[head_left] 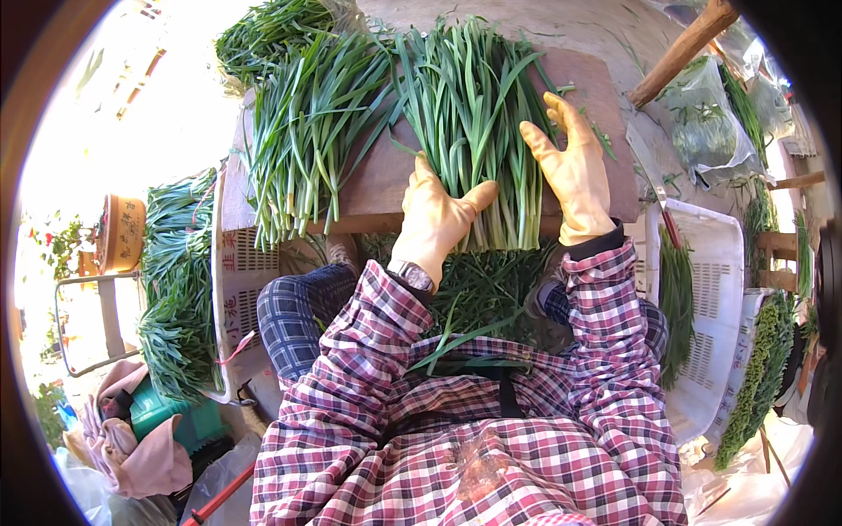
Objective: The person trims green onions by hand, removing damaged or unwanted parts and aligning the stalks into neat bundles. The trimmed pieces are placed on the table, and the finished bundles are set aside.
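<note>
A wide bundle of garlic chives (pixel 477 118) lies loose on a brown wooden board (pixel 375 191), its pale stem ends jutting past the board's near edge. My left hand (pixel 441 207), in a yellow rubber glove, rests against the left side of the stems, thumb and fingers spread around them without closing. On the bundle's right, my right hand (pixel 575 167), gloved alike, is raised with fingers apart and nothing in it. A second pile of chives (pixel 309 131) lies on the board's left half. Cut leaves (pixel 487 296) cover the ground below the board and a few lie on my lap.
Tied chive bundles (pixel 177 276) fill a white plastic crate (pixel 223 289) at left. At right stands another white crate (pixel 710 289) holding some chives, with a long knife (pixel 648 161) by its rim. A wooden pole (pixel 684 52) slants at upper right. More greens (pixel 276 39) lie behind the board.
</note>
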### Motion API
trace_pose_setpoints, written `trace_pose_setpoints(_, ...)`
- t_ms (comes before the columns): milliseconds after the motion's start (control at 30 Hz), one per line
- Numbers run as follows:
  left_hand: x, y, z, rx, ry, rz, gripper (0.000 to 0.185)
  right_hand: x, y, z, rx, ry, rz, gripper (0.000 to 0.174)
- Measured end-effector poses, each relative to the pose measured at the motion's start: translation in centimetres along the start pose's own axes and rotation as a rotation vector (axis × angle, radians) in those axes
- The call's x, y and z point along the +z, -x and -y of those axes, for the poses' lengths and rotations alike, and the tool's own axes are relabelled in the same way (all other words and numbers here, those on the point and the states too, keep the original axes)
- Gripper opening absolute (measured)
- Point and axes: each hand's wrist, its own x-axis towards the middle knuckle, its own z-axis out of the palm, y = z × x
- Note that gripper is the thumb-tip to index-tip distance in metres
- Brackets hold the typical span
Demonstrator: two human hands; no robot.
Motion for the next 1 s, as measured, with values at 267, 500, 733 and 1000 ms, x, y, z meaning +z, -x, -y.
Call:
trace_pose_setpoints(267,-2.1,0.0,-0.4,-0.112,0.681,0.127,0.101,1.4,3.0,-2.0,0.256,-0.289,0.036,0.077)
trace_pose_setpoints(500,-0.3,-1.9,-0.2,0.021,0.255,0.083,0.105,6.2,3.6,1.8,0.158,-0.311,0.015,0.050)
trace_pose_setpoints(733,-1.0,-1.4,-0.1,-0.163,0.832,0.261,0.112,1.9,3.9,2.3,0.413,-0.510,0.125,0.072)
trace_pose_setpoints(1000,-3.5,3.0,-0.9,-0.140,0.663,0.278,0.116,1.6,6.1,0.9,0.400,-0.577,0.185,0.069)
